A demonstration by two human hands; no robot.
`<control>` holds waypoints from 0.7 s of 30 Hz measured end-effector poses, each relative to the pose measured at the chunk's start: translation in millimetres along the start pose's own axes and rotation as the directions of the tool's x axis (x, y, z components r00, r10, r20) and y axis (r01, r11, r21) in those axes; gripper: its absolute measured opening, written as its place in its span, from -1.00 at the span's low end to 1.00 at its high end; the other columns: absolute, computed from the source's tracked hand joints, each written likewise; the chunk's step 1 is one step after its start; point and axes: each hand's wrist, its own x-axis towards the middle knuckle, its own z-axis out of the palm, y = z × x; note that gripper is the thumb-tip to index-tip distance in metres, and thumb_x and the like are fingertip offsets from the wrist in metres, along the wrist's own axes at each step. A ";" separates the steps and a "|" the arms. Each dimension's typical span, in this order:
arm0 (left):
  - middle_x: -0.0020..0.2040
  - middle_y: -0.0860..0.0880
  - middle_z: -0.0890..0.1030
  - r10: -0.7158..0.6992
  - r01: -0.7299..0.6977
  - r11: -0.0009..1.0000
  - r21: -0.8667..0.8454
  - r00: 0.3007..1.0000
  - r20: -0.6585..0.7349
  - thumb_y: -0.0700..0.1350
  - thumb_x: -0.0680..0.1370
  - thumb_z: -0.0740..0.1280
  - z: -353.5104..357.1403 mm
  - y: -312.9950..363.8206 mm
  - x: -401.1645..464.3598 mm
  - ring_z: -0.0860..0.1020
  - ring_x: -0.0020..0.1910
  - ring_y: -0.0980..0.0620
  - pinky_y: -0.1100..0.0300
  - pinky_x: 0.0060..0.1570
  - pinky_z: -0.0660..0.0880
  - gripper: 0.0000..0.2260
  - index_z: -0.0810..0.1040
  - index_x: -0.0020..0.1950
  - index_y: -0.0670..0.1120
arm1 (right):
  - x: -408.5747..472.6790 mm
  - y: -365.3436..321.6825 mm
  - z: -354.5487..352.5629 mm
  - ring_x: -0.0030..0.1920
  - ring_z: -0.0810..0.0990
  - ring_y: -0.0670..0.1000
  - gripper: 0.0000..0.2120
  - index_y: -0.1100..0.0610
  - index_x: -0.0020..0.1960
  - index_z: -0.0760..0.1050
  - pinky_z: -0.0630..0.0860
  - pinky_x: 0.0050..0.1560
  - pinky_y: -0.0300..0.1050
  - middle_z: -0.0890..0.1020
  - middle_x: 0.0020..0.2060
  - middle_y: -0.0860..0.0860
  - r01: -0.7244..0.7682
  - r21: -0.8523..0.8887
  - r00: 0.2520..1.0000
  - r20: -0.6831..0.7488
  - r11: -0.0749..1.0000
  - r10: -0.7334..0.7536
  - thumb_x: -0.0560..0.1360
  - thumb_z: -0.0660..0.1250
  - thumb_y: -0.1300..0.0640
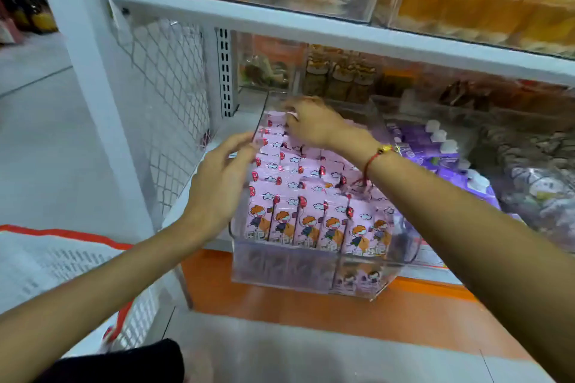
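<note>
Fingers of the left hand (217,183) rest straight on the left wall of the clear bin (311,272) — right hand (314,124) pinches a pink packet (292,116) at the back, close under the upper shelf (311,26).

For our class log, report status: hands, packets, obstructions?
Left hand open against bin wall. Right hand on back-row packets, grip unclear. Nothing blocks the hands.

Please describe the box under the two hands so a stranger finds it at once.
Look at the lower white shelf, at its left end beside the wire mesh. The clear bin there holds pink packets; its right neighbour holds purple ones.
</note>
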 end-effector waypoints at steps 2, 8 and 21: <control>-0.09 0.32 0.62 -0.007 0.007 1.000 0.001 1.000 0.021 0.19 0.41 0.22 -2.2 -1.7 0.7 0.60 0.05 0.21 0.13 -0.02 0.50 -0.84 0.56 -0.08 0.34 | 25.5 2.4 12.5 0.06 0.58 0.20 -0.76 0.25 0.09 0.53 0.51 -0.03 -0.08 0.60 0.06 0.21 -0.032 -0.082 0.999 0.010 0.996 0.033 0.53 0.14 0.29; -0.02 0.28 0.63 -0.008 0.003 0.997 0.078 0.998 0.066 0.16 0.44 0.23 -8.5 1.1 -4.0 0.59 0.03 0.23 -0.05 0.11 0.55 -0.80 0.56 0.00 0.38 | 57.4 3.1 27.9 0.08 0.57 0.19 -0.87 0.19 -0.02 0.52 0.49 -0.08 -0.06 0.60 0.08 0.18 -0.180 -0.073 0.977 -0.126 0.981 0.170 0.52 0.21 0.21; 0.04 0.19 0.59 0.047 -0.041 0.973 0.226 0.999 -0.024 0.09 0.53 0.31 -9.0 10.0 -10.3 0.59 0.00 0.14 -0.07 0.08 0.54 -0.75 0.52 0.18 0.10 | 1.2 -10.2 -8.2 -0.10 0.55 0.07 -0.94 0.20 -0.02 0.44 0.52 -0.10 -0.20 0.55 -0.12 0.12 0.145 0.912 0.638 -0.382 0.383 0.668 0.59 0.24 0.21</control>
